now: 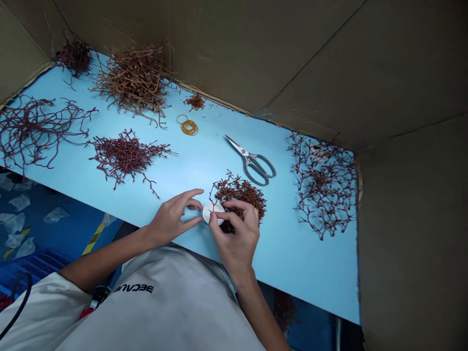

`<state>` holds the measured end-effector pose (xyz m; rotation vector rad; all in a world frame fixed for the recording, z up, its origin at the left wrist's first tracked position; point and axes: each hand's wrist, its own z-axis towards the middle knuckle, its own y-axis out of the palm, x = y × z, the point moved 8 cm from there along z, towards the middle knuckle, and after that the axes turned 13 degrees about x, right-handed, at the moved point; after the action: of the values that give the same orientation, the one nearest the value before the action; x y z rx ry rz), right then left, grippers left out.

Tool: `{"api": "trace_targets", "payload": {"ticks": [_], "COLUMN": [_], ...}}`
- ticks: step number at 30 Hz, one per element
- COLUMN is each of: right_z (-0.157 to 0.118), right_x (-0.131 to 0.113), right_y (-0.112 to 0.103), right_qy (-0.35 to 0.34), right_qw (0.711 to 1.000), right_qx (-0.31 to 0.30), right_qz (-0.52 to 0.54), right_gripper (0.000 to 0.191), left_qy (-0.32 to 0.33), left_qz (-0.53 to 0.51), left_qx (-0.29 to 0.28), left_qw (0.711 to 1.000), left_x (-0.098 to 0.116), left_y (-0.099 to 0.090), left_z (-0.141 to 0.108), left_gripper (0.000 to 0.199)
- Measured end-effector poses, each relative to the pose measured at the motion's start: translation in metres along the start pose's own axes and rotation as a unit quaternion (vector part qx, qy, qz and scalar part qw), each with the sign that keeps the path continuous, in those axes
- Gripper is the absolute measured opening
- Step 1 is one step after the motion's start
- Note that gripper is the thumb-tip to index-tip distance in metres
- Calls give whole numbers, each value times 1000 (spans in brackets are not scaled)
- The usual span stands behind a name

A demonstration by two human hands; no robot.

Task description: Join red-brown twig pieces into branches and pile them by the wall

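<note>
cardboard box walls (310, 63), brown, stood around the back and right of the pale blue tabletop (204, 161). dried branching sprigs lay along it in loose heaps: a wide dark-red tangle (323, 185) at the right, a sprawling dark-red tangle (32, 131) at the left, a dense dark-red heap (126, 158) left of centre, and a rust-brown heap (133, 80) at the back edge. steel scissors (248, 158) with grey handles lay apart from my hands, blades closed. a small coil of amber rubber bands (188, 126) sat near the back. a small rust-red heap (239, 192) lay just behind my right hand (236, 239), partly under it. my left hand (170, 219) was nearest the front edge. between both hands sat a white round disc (213, 213), off the heap's near side. my left fingers (195, 204) were together, pinching its left rim; my right fingers (228, 215) were clamped across its top. a light pinch seemed best for brittle stems.
</note>
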<state>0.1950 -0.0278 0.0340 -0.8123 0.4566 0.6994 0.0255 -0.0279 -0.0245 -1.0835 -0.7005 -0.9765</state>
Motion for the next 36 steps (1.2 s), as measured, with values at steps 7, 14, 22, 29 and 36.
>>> {"api": "trace_targets", "payload": {"ticks": [7,14,22,29,36], "right_z": [-3,-5,-5,-5,-6], "right_x": [2,-1,-1,-3,-5], "right_y": [8,7,7,7,7], "right_qy": [-17,1,-1,-1,-9], "right_qw": [999,1000,1000,1000,1000], "right_qx": [-15,-16,-24,-25,-13], "right_qz": [-32,-3,-16,-9,-19], "right_gripper": [13,13,14,13,15], "left_qy": [5,-1,9,6,5], "left_qz": [3,7,2,1,2], "left_qx": [8,5,8,12,8], "left_qw": [1000,1000,1000,1000,1000], "left_x": [2,3,3,3,3], "left_y": [-2,-1,-3,-3,-2], "left_z": [1,2,2,2,3], "left_gripper": [59,59,61,59,60]}}
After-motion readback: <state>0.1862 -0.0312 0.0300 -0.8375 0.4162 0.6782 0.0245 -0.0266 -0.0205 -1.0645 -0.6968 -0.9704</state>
